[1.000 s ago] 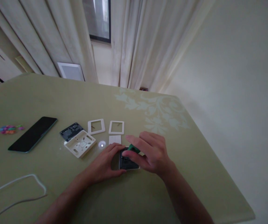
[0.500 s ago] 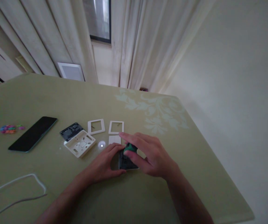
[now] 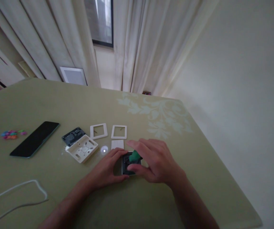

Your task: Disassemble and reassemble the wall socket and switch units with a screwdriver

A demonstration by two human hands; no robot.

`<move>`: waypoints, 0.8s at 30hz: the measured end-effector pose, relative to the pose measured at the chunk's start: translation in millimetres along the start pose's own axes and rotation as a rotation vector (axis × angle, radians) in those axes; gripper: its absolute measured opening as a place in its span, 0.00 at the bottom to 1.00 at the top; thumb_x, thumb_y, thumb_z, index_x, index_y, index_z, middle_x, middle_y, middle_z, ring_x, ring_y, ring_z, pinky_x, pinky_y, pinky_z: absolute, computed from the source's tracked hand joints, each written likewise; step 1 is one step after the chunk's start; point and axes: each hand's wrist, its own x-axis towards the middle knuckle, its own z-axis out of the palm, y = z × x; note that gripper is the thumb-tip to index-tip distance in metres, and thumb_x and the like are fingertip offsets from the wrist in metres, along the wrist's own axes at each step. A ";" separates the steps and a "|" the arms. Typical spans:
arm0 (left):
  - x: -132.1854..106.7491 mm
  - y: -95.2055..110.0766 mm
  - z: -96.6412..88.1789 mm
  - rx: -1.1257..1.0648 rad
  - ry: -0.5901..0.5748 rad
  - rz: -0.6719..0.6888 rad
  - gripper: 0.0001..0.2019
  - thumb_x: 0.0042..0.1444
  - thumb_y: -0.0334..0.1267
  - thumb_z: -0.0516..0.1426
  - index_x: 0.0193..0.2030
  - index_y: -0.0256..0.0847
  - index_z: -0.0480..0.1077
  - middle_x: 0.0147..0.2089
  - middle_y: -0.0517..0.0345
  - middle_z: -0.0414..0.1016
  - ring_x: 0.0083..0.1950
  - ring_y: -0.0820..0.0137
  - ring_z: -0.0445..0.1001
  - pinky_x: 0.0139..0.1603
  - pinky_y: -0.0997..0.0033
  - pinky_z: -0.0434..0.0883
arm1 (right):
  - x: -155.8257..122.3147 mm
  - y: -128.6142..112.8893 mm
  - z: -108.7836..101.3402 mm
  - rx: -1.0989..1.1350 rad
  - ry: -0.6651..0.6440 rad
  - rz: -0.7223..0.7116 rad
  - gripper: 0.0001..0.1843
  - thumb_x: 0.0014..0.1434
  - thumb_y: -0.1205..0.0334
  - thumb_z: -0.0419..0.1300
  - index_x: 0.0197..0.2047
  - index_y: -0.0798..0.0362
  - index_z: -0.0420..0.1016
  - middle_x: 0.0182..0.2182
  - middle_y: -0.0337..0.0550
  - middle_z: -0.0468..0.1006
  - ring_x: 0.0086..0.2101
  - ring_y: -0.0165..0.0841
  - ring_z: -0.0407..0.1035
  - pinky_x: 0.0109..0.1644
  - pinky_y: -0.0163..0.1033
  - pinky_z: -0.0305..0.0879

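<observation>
A dark square switch module [image 3: 127, 163] lies on the olive tablecloth [image 3: 151, 197]. My left hand [image 3: 107, 170] grips its left side with thumb and fingers. My right hand [image 3: 154, 162] is curled round a green-handled tool [image 3: 134, 156], likely a small screwdriver, whose tip is down on the module. Just behind the module lie a white flat plate [image 3: 117, 144], two white square frames [image 3: 99, 131] [image 3: 119, 132] and a small round shiny piece [image 3: 104, 149].
A white switch back box [image 3: 82, 148] and a dark inner part [image 3: 73, 135] lie to the left. Further left are a black phone [image 3: 35, 139] and small coloured bits [image 3: 11, 134]. A white cable [image 3: 19, 194] loops near the front left. Curtains hang behind the table's far edge.
My right hand has turned slightly on the green tool, staying over the dark module. The left hand keeps its hold. The view has tilted a little.
</observation>
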 end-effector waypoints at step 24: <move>-2.5 -7.9 5.2 0.027 0.010 0.029 0.36 0.59 0.44 0.72 0.71 0.51 0.64 0.69 0.49 0.73 0.69 0.49 0.73 0.70 0.45 0.75 | 1.3 0.8 -4.4 0.196 -0.088 0.103 0.26 0.76 0.58 0.56 0.73 0.57 0.68 0.62 0.55 0.82 0.59 0.42 0.79 0.63 0.47 0.75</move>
